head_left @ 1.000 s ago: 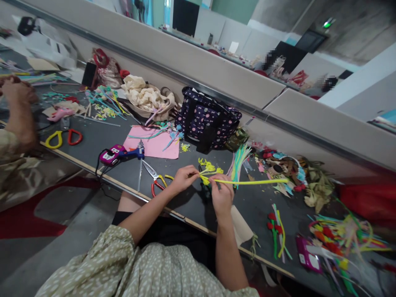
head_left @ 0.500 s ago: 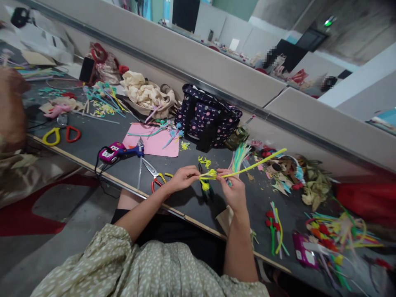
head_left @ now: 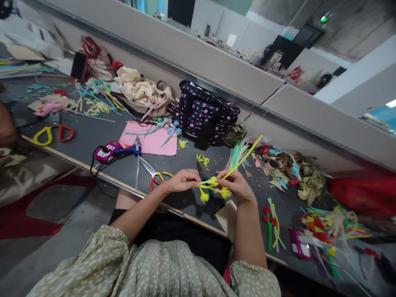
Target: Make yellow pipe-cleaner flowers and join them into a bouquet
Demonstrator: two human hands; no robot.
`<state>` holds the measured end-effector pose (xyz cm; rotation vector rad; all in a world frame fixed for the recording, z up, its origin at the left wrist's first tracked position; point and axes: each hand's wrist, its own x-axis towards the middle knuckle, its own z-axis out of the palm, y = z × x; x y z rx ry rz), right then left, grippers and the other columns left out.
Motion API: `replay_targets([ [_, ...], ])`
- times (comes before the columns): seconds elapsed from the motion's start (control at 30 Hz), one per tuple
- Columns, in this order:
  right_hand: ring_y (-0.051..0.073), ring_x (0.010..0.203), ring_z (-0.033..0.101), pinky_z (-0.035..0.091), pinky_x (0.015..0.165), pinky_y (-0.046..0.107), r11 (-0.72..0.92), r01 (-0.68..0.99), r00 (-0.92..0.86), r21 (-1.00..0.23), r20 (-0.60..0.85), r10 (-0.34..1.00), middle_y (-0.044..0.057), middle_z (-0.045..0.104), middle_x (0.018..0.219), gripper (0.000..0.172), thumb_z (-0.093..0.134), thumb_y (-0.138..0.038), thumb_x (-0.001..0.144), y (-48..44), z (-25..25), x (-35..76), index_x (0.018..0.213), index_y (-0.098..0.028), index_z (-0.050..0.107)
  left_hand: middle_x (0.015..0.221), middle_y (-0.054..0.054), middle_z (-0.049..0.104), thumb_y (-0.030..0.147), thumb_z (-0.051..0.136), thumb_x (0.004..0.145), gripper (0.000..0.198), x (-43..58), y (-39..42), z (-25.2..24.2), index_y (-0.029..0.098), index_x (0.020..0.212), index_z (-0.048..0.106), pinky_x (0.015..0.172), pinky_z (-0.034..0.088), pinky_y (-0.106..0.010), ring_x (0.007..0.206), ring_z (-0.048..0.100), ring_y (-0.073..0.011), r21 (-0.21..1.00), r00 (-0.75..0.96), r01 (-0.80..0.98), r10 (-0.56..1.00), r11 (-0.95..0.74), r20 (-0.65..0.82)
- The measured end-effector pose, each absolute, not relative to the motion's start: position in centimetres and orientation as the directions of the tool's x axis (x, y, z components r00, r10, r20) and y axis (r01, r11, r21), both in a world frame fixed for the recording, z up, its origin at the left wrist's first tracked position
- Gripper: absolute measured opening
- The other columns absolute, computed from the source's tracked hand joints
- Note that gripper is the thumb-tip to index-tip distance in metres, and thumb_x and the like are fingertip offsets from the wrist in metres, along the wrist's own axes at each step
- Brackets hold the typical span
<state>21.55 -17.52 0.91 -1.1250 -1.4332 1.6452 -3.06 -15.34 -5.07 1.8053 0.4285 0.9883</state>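
My left hand (head_left: 184,181) is closed in a pinch on the thin ends of yellow pipe cleaners. Three fluffy yellow buds fan out from that pinch: an upper bud (head_left: 213,181), a right bud (head_left: 225,192) and a lower bud (head_left: 204,197). Between the fingertips of my right hand (head_left: 237,186) is a long yellow pipe cleaner (head_left: 246,158), its free end slanting up to the right. Dark pliers (head_left: 199,167) lie on the table behind the buds, partly hidden. Left of them are scissors (head_left: 149,167) with red and yellow handles, near my left wrist.
A blue glue gun (head_left: 130,149) lies by a pink sheet (head_left: 148,142). Behind stands a dark patterned bag (head_left: 204,111). Pale pipe cleaners (head_left: 237,154) and yellow snippets (head_left: 202,159) lie beyond my hands. Red pipe-cleaner flowers (head_left: 269,215) are at right. Another person's hand (head_left: 6,123) shows at far left.
My right hand has shifted slightly right, and the long pipe cleaner now slants more steeply. The right bud has come into plain view and the buds are spread apart.
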Motion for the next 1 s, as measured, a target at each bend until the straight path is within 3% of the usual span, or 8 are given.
replay_targets([
  [0.17,0.016,0.049,0.064,0.052,0.047,0.025,-0.183,-0.044,-0.436,-0.982,-0.146,0.888,0.001,0.067,0.060,0.024,0.084,-0.033,0.063,-17.3,-0.2,21.0,0.075,-0.018,0.070,0.077,-0.007,0.061,0.040,0.060,0.087,0.030,-3.2,-15.6,-4.8,0.012,0.080,0.070,0.071,0.043,-0.027,0.073,0.056,-0.0152,0.911,0.660,-0.180,0.642,-0.370,0.391],
  [0.4,0.012,0.039,0.057,0.046,0.035,0.022,-0.218,-0.159,-0.261,-0.963,-0.172,0.950,-0.002,0.061,0.052,0.026,0.082,-0.039,0.064,-16.9,-1.7,18.7,0.068,-0.019,0.067,0.077,-0.007,0.061,0.040,0.063,0.084,0.028,-3.4,-15.9,-4.7,0.013,0.081,0.070,0.070,0.043,-0.027,0.072,0.056,-0.0152,0.917,0.657,-0.232,0.643,-0.324,0.393],
  [0.6,0.009,0.038,0.052,0.044,0.036,0.019,-0.235,-0.268,-0.179,-0.934,-0.192,0.965,-0.003,0.060,0.050,0.025,0.083,-0.035,0.063,-17.0,-2.0,16.8,0.067,-0.017,0.066,0.077,-0.008,0.062,0.042,0.066,0.082,0.029,-3.0,-16.3,-4.3,0.014,0.079,0.072,0.072,0.044,-0.028,0.072,0.057,-0.0163,0.928,0.673,-0.253,0.640,-0.272,0.371],
  [1.0,0.006,0.043,0.051,0.042,0.038,0.014,-0.209,-0.491,-0.109,-0.846,-0.178,0.978,-0.008,0.057,0.057,0.026,0.079,-0.030,0.064,-17.3,-3.4,14.8,0.080,-0.021,0.060,0.074,-0.004,0.058,0.035,0.073,0.077,0.024,-2.1,-16.5,-5.8,0.012,0.074,0.071,0.069,0.042,-0.026,0.071,0.054,-0.0133,0.917,0.493,-0.393,0.827,-0.066,0.270],
])
